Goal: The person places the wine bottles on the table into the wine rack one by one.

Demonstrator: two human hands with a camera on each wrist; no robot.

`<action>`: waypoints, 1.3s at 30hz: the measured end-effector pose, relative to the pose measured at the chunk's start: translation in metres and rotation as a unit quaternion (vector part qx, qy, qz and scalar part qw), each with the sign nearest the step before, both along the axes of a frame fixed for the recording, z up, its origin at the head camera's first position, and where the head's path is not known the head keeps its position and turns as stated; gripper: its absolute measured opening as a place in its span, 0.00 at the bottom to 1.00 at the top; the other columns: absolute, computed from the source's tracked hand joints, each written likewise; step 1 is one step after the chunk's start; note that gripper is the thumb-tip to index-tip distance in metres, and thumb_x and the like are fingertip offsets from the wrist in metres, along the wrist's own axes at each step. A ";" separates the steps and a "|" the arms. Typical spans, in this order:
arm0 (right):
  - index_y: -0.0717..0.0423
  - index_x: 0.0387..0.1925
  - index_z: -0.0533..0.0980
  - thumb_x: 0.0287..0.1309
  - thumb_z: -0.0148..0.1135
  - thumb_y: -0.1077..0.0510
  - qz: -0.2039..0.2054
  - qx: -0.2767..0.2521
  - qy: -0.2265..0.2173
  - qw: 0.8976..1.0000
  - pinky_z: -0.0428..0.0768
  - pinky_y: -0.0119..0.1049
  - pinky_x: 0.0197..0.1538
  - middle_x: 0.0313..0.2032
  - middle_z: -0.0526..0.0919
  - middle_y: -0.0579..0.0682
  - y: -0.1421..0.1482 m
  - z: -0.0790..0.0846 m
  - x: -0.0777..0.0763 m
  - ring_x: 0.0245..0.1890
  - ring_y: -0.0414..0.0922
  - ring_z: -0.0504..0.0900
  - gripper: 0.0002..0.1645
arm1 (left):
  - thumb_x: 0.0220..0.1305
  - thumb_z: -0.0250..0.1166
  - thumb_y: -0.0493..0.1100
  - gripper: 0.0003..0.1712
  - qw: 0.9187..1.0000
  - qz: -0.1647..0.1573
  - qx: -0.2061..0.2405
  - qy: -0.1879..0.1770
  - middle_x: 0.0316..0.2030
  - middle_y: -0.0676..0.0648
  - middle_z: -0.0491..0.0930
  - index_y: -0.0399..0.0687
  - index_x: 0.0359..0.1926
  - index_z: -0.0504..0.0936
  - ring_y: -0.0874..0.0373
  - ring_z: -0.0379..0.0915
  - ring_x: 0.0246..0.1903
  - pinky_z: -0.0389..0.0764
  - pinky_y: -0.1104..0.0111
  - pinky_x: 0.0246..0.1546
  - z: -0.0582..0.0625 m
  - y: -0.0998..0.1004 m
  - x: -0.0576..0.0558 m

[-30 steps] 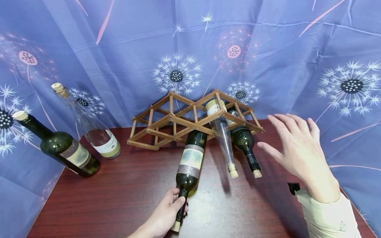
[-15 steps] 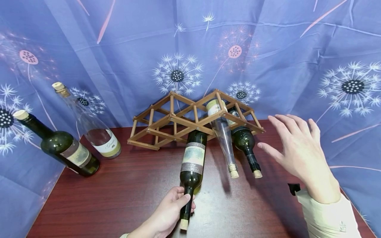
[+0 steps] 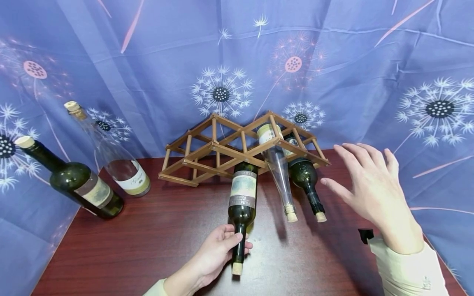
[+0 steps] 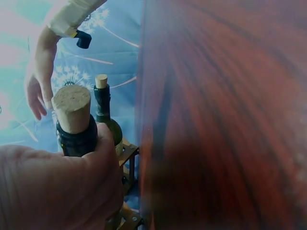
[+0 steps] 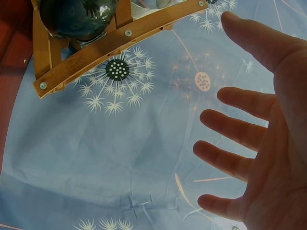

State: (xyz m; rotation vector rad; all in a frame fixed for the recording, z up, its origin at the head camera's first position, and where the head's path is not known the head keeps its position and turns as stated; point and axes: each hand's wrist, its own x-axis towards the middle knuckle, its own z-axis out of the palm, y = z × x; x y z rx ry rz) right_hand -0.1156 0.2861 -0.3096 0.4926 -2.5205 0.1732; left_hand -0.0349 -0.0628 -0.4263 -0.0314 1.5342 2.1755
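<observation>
Holding a dark bottle (image 3: 242,191), its lower end in the wooden rack (image 3: 230,151), the left hand (image 3: 218,253) clamps its grip round the neck (image 3: 238,255); the right hand (image 3: 370,185) hovers, grip apart.

- Head: forward, down over the rack (image 3: 246,158).
- Left wrist: close on a cork (image 4: 72,106), facing the right hand (image 4: 39,76).
- Right wrist: palm-side, sharing the rack with head.

The held bottle (image 3: 242,214) is dark green, the cloth (image 3: 237,53) blue (dandelion-printed).
</observation>
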 end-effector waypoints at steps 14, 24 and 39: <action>0.50 0.68 0.70 0.45 0.69 0.32 -0.001 -0.004 -0.002 1.000 0.45 0.67 0.67 0.61 0.74 0.56 0.000 0.000 0.000 0.63 0.59 0.65 0.50 | 0.70 0.56 0.33 0.27 1.000 -0.010 0.024 -0.013 0.55 0.25 0.73 0.21 0.62 0.56 0.42 0.80 0.49 0.77 0.52 0.53 -0.004 0.012 -0.018; 0.51 0.69 0.68 0.46 0.70 0.32 -0.007 0.002 -0.029 1.000 0.50 0.68 0.64 0.63 0.71 0.57 0.004 -0.002 -0.002 0.64 0.61 0.64 0.52 | 0.70 0.56 0.32 0.26 0.999 -0.014 0.026 -0.013 0.57 0.24 0.71 0.22 0.62 0.57 0.41 0.80 0.49 0.78 0.53 0.52 -0.003 0.016 -0.028; 0.52 0.75 0.59 0.52 0.60 0.22 -0.049 0.004 -0.145 0.988 0.46 0.75 0.61 0.69 0.63 0.62 0.016 -0.020 -0.017 0.69 0.64 0.55 0.60 | 0.71 0.55 0.32 0.28 1.000 0.002 0.028 -0.002 0.58 0.24 0.70 0.21 0.64 0.55 0.40 0.80 0.49 0.76 0.51 0.53 -0.001 0.021 -0.040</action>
